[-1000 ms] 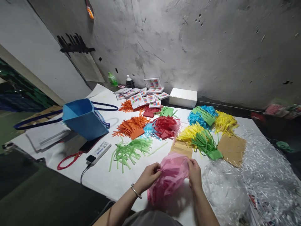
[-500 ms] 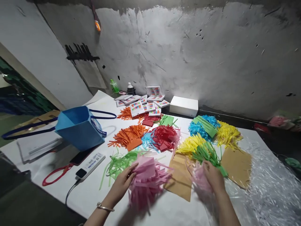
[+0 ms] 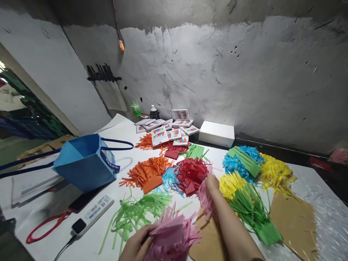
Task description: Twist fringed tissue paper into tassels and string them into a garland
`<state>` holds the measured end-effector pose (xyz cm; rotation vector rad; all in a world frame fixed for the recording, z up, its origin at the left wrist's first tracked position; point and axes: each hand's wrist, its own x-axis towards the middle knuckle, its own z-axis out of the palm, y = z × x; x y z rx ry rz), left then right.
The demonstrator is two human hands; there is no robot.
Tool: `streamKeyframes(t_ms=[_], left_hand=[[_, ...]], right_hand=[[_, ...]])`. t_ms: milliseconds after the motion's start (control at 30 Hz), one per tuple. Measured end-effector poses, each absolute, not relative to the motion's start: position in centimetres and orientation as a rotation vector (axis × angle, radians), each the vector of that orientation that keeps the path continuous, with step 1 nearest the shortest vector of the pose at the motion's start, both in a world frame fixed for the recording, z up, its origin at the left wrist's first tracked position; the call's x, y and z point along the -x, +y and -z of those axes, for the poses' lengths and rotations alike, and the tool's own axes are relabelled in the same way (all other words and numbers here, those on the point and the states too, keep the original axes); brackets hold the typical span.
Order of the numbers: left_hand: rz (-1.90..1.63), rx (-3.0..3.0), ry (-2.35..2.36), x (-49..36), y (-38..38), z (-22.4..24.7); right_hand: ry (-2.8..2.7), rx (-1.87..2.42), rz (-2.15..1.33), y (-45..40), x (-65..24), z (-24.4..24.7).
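Low in the view, my left hand (image 3: 139, 243) pinches a bundle of pink tissue-paper fringe (image 3: 174, 233) by its uncut edge, thumb on top. My right hand (image 3: 212, 184) reaches farther across the table, closed on a smaller piece of pink tissue fringe (image 3: 204, 199). That piece hangs beside the dark red fringe bundle (image 3: 192, 174) and partly over a brown paper sheet (image 3: 209, 239). Light green fringe (image 3: 141, 214) spreads loosely left of the held bundle. Orange fringe (image 3: 150, 172) and light blue fringe (image 3: 171, 178) lie just beyond.
Yellow (image 3: 276, 170), blue and dark green fringe (image 3: 251, 206) bundles lie right. At left stand a blue bag (image 3: 81, 170), a phone and a white power bank (image 3: 94, 214). Boxes with bunting pictures (image 3: 160, 136) and a white box (image 3: 216, 133) sit by the wall. Clear plastic (image 3: 331, 217) covers the right edge.
My right hand has moved left and away from me with its pink fringe, to beside the red bundle. My left hand sits lower in view, still holding its bundle. The view has tilted up.
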<state>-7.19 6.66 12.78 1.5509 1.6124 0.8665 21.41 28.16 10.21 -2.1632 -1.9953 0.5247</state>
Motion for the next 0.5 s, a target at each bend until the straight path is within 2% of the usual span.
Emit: streamKeyframes(t_ms=[267,367,500], left_hand=[[-1.004,-1.408,1.565,4.3,10.1,-12.8],[-1.076,-1.426,1.455,1.1,12.4,-13.7],[-1.248,-1.417,1.399,-3.5,16.7,-15.4]], right_hand=[[-1.846,1.957,-0.228,16.7,-31.5,-14.3],[-1.56,1.84,-0.156,10.4,-36.5,-14.1],[-1.207,2.073,-0.245,2.2,-41.4,-12.1]])
